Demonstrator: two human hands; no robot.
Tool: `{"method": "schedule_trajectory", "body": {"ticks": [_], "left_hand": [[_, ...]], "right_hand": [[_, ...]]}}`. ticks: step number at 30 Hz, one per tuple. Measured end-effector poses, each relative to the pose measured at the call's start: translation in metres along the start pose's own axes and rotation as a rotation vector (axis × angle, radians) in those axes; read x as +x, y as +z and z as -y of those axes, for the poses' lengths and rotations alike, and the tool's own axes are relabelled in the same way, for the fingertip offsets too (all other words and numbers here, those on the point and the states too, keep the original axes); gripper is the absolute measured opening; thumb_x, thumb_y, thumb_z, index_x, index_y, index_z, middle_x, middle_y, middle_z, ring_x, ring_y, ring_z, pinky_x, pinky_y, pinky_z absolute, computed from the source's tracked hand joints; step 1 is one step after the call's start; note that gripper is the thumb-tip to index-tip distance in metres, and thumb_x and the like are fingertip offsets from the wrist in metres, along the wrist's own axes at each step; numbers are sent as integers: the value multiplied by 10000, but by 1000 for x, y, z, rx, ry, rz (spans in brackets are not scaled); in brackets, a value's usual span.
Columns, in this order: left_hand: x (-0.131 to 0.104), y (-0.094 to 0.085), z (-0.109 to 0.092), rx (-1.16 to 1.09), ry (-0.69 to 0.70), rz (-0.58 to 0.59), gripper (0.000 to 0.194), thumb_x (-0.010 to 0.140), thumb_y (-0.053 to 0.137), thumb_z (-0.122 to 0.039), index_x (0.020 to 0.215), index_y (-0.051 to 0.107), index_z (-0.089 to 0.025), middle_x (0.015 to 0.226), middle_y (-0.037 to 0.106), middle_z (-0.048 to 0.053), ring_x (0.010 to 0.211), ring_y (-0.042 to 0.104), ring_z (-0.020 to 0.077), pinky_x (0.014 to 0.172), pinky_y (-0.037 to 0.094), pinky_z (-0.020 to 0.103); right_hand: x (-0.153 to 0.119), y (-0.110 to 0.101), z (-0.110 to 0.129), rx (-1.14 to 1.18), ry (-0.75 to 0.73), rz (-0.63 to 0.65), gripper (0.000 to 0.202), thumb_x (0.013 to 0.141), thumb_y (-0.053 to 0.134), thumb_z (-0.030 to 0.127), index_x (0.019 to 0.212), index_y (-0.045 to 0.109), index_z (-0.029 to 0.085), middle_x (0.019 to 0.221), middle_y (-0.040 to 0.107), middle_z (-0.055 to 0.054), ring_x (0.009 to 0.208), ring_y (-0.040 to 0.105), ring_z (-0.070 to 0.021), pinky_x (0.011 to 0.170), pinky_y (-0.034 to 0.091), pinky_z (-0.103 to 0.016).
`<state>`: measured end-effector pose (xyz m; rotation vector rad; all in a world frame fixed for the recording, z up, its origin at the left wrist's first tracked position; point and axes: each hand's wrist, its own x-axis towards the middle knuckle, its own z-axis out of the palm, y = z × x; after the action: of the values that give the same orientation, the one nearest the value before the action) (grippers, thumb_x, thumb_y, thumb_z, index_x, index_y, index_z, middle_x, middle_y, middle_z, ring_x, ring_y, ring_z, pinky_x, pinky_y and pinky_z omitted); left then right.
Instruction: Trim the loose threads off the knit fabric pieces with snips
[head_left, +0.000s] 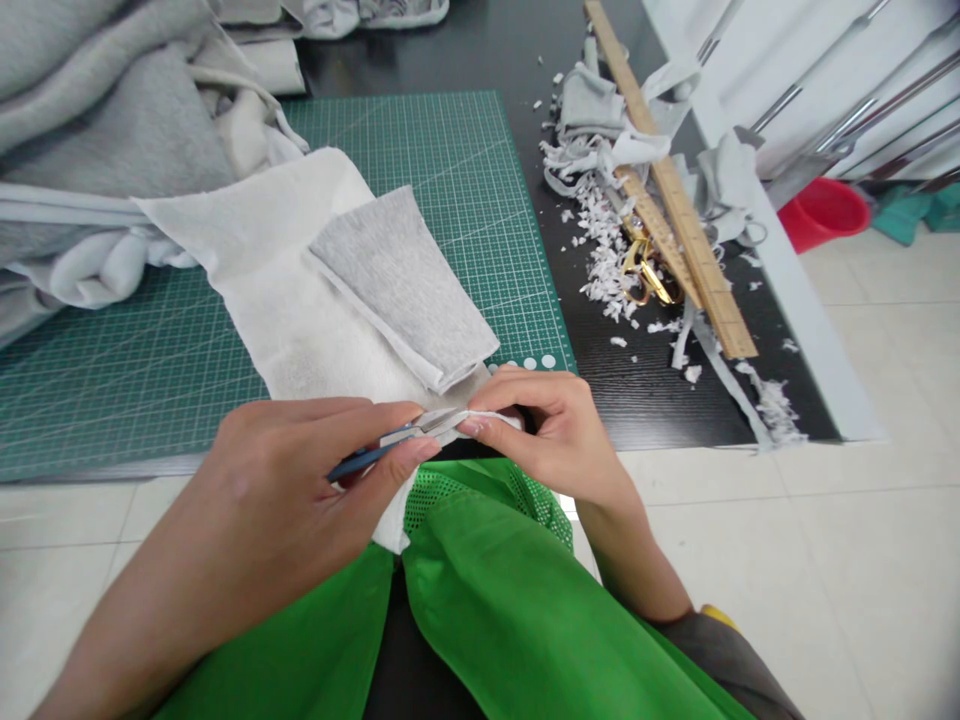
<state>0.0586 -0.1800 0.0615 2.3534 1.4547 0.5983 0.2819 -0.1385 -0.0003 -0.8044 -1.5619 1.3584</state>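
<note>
Near the front edge of the table, my left hand (322, 490) is closed on a small blue-handled cutting tool (367, 457). Its metal blade points right, against the edge of a white fabric piece; the exact kind of tool is partly hidden by my fingers. My right hand (551, 430) pinches the edge of this white fabric (491, 417) between thumb and fingers, right by the blade tip. Part of the fabric hangs below my left hand. Just beyond my hands, a folded grey fabric piece (409, 285) lies on a larger off-white fabric sheet (262, 290).
A green cutting mat (465, 150) lies on the black table (622, 400). Grey garments (112, 120) are heaped at left. At right are wooden rulers (675, 200), gold-handled scissors (645, 270), and fabric scraps (600, 250). A red bucket (825, 215) stands on the floor.
</note>
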Motion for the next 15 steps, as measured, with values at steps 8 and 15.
{"method": "schedule_trajectory", "body": {"ticks": [8, 15], "left_hand": [[2, -1, 1, 17, 51, 10, 83, 1001, 597, -337, 987, 661, -286, 732, 724, -67, 556, 645, 117, 514, 432, 273], [4, 0, 2, -13, 54, 27, 108, 1003, 597, -325, 929, 661, -279, 731, 725, -51, 596, 675, 135, 509, 421, 282]], "right_hand": [[0, 0, -1, -13, 8, 4, 94, 844, 824, 263, 818, 792, 179, 761, 740, -28, 680, 615, -142, 594, 432, -281], [-1, -1, -1, -19, 19, 1, 118, 841, 827, 289, 807, 791, 183, 760, 747, -26, 672, 618, -136, 591, 437, -279]]}}
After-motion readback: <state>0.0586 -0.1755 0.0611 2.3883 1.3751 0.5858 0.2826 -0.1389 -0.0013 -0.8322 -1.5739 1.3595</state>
